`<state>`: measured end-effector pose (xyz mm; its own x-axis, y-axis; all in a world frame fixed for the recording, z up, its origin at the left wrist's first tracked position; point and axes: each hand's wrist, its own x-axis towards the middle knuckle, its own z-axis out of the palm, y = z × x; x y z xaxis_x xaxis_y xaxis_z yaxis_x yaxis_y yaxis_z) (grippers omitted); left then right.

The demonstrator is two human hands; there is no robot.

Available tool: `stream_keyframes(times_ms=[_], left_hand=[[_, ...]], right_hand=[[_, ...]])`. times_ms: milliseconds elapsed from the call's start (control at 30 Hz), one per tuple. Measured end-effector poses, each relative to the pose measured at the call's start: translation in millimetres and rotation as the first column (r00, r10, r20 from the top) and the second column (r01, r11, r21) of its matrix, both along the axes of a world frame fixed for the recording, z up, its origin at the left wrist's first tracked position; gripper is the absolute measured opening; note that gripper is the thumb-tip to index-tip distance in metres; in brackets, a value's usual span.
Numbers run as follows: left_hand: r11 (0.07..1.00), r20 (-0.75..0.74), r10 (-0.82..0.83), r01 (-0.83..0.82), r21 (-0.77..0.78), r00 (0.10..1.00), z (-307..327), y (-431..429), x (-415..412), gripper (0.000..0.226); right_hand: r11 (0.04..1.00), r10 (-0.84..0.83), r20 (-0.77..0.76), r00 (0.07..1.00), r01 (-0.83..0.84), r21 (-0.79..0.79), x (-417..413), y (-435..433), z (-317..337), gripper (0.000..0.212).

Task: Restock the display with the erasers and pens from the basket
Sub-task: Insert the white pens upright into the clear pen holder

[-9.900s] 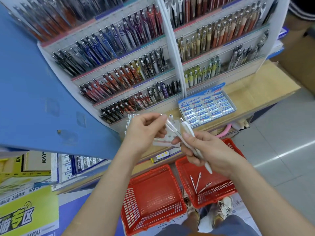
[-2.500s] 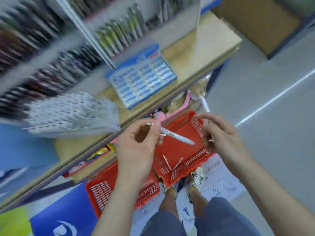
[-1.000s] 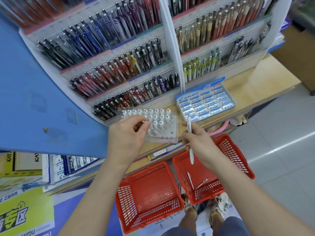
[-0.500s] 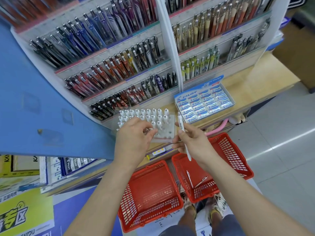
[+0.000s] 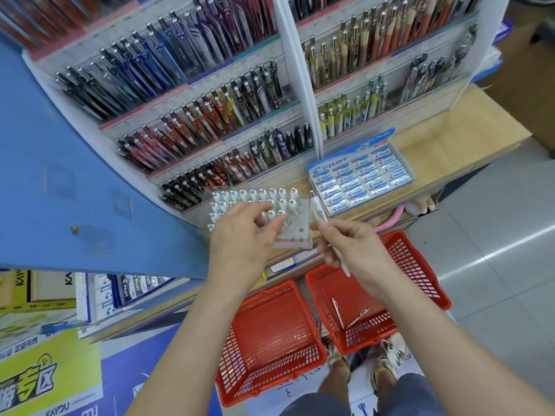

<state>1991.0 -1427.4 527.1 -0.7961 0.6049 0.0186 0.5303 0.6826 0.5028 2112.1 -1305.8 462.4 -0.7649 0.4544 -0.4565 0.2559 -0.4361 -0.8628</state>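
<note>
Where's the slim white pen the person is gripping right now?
Head view, centre-right: the slim white pen is pinched in the right hand, beside the right edge of the clear perforated pen stand, in front of the blue-and-white eraser box.

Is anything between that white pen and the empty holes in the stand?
Nothing visible. The right hand holds the white pen just right of the stand, beside its empty holes; fingers of the left hand sit left of those holes.
</note>
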Motion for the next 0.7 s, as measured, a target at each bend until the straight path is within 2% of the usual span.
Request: stream_keyframes(times_ms=[67, 133, 233, 333, 433, 533, 633, 700], left_hand=[[0.990, 0.230, 0.002, -0.034, 0.137, 0.973, 9.5, 6.2, 4.1, 0.019], [0.975, 0.460, -0.055, -0.052, 0.218, 0.886, 17.9, 13.0, 7.4, 0.021], [0.953, 0.608, -0.113, -0.087, 0.290, 0.786, 28.1, 17.9, 11.6, 0.017], [0.922, 0.630, -0.055, -0.203, 0.329, 0.774, 33.7, 15.9, 10.6, 0.008], [0.875, 0.595, 0.019, -0.302, 0.380, 0.804, 35.1, 7.8, 2.5, 0.008], [0.896, 0.569, 0.019, -0.267, 0.356, 0.822, 37.1, -1.2, -1.7, 0.005], [0.900, 0.610, -0.002, -0.265, 0.346, 0.792, 38.2, -8.2, -3.2, 0.001], [0.900, 0.591, 0.009, -0.264, 0.347, 0.807, 38.7, -11.2, -5.8, 0.004]], right_hand=[[0.994, 0.103, -0.072, 0.992, -0.106, -0.038, 4.1, 4.7, 6.8, 0.036], [0.969, 0.226, -0.120, 0.967, -0.236, -0.072, 6.7, 8.4, 14.5, 0.041], [0.923, 0.348, -0.162, 0.923, -0.368, -0.111, 8.8, 12.3, 25.1, 0.038], [0.910, 0.342, -0.188, 0.921, -0.375, -0.179, 9.3, 15.7, 28.2, 0.032], [0.943, 0.283, -0.128, 0.951, -0.300, -0.145, 12.7, 20.3, 23.5, 0.039], [0.957, 0.224, -0.120, 0.967, -0.241, -0.164, 14.3, 20.8, 16.3, 0.047], [0.951, 0.172, -0.152, 0.973, -0.204, -0.230, 10.3, 12.6, 12.6, 0.029], [0.949, 0.123, -0.147, 0.981, -0.160, -0.272, 6.2, 6.7, 10.5, 0.016]])
